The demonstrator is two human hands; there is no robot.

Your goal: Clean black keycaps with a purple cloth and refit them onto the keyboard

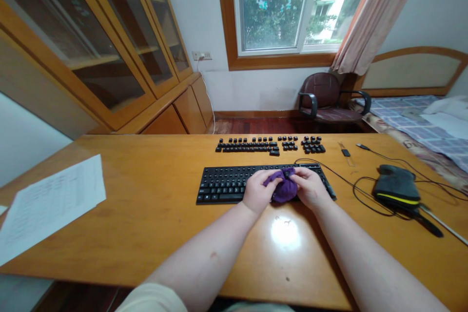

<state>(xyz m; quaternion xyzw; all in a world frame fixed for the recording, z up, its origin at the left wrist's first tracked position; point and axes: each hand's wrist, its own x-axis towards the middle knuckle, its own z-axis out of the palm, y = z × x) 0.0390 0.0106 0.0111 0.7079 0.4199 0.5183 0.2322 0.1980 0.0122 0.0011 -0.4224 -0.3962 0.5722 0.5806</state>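
A black keyboard (226,184) lies on the wooden desk (153,214) in front of me. Both my hands rest over its right half and hold a bunched purple cloth (284,189) between them. My left hand (258,191) grips the cloth's left side with fingers curled. My right hand (310,187) pinches the cloth's upper right edge against the keys. Behind the keyboard, rows of loose black keycaps (268,145) are laid out on the desk.
Printed paper sheets (51,202) lie at the desk's left edge. A dark pouch with a yellow stripe (397,186), black cables (361,190) and a pen-like tool (426,222) sit at the right. A small black piece (345,152) lies beyond. A chair (331,100) and bed (420,119) stand behind.
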